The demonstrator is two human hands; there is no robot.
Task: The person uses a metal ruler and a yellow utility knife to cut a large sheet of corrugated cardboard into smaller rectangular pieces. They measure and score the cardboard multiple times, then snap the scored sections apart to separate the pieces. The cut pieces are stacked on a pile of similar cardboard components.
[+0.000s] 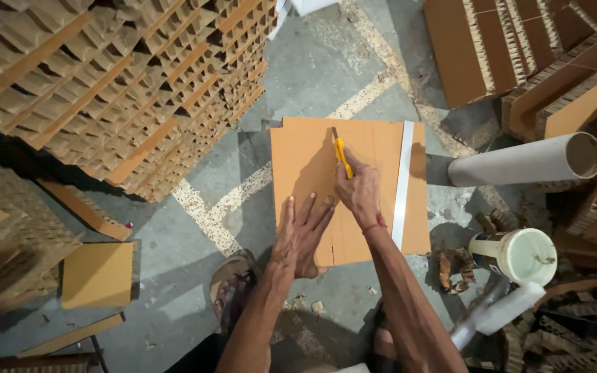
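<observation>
Frame centre: right hand (358, 190) is gripping a yellow utility knife (342, 154), blade drawing down a brown cardboard sheet (307, 160) lying on the concrete floor (312, 69). Left hand (301, 233) is pressing flat, fingers spread, holding nothing. Risk: a slipping blade is likely reaching those fingertips just beside the cut.

The right hand (359, 193) covers most of the yellow knife (342, 153), hiding its handle. Beside the cardboard sheet (305, 166), the honeycomb stack (112, 83) runs off the top edge.
</observation>
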